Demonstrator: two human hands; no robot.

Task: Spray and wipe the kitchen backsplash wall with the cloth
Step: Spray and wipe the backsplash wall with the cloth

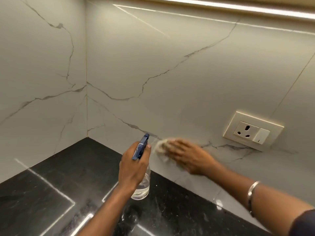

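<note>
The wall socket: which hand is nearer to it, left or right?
Right. The right hand presses the cloth on the wall, left of and below the socket; the left hand, holding the spray bottle, is farther left.

A grey-veined back wall meets a side wall above a black counter. A cream socket sits low on the back wall; a light strip glows overhead.
</note>
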